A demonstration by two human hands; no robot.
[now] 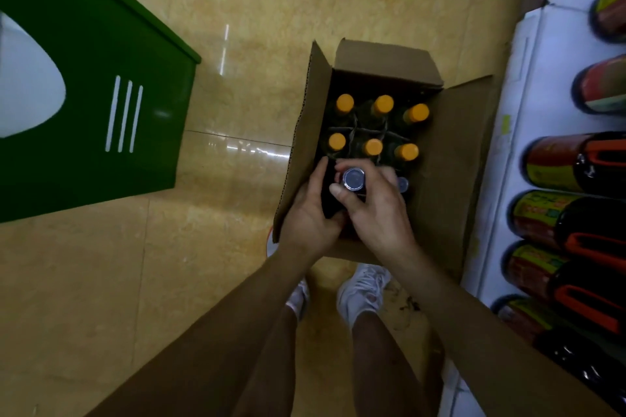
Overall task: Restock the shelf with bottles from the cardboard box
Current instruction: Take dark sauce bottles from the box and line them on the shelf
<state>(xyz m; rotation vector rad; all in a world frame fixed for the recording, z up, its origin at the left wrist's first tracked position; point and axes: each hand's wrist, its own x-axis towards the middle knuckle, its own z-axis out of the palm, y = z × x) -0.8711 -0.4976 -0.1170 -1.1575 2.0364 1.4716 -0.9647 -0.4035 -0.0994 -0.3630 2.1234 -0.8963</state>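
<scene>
Two bare forearms [237, 332] reach down from the bottom edge, above a pair of white sneakers [364, 288] that stand on a glossy, tan tiled floor [101, 281]. At the left a green metal panel [101, 95] with three white stripes stands on the floor. Along the right edge runs a white shelf [542, 61] with large dark bottles [555, 162] that have red and yellow labels.

Between them the open cardboard box [447, 152] sits on the floor, just beside the shelf. Six orange-capped bottles [382, 104] stand in its far divider cells. At the near end, a dark bottle [354, 178] with a silver-blue cap stands upright. The right hand [376, 210] grips its neck, with fingers and thumb curled close under the cap. The left hand [310, 217] holds its dark body, fingers together along the side and the thumb below. A second bluish cap [402, 184] shows just behind the right hand.
</scene>
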